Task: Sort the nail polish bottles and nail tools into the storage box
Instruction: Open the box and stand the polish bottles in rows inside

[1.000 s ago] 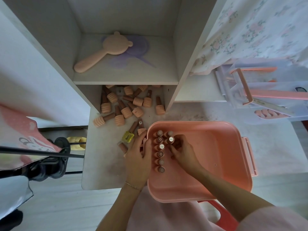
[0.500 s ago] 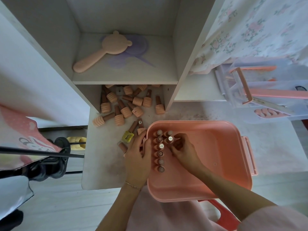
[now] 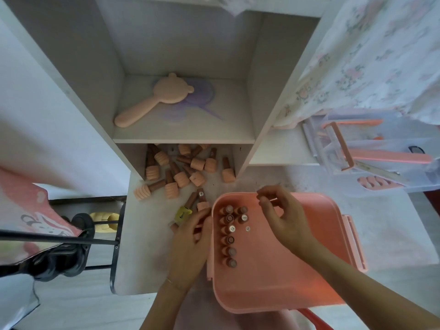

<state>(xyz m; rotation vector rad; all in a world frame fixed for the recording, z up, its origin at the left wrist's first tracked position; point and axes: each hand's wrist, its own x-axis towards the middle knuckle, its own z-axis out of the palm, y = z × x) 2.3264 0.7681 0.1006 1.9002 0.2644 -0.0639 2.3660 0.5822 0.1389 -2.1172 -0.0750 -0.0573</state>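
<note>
Now lifted out of the bottle rows where it was busy a second ago: right hand, raised over the back rim of the storage box, fingers loosely curled with thumb and forefinger nearly meeting; cannot tell whether anything tiny sits between them. Left behind on the box floor, a small round white dot just beside the bottles, not seen earlier. Still planted at the box's left wall: left hand, fingers curled around something pinkish at the desk edge, mostly hidden, likely one bottle. View tilted higher than before, more of the shelf cubby showing.

Inside the box, along its left wall, upright nail polish bottles in two short rows, dark brown glass with round caps, some capped white. Box itself smooth salmon plastic, rounded corners, a hinge or latch strip on the right side. On the pale speckled desk behind the box, a scatter of loose bottles lying on their sides, ribbed peach caps and brown bodies, running under the shelf. One yellow bottle near the left fingertips. Up on the white shelf, a peach bear-eared hand mirror, smooth and matte, over a purple one. Off to the right, a clear plastic organiser with coral handles.
</note>
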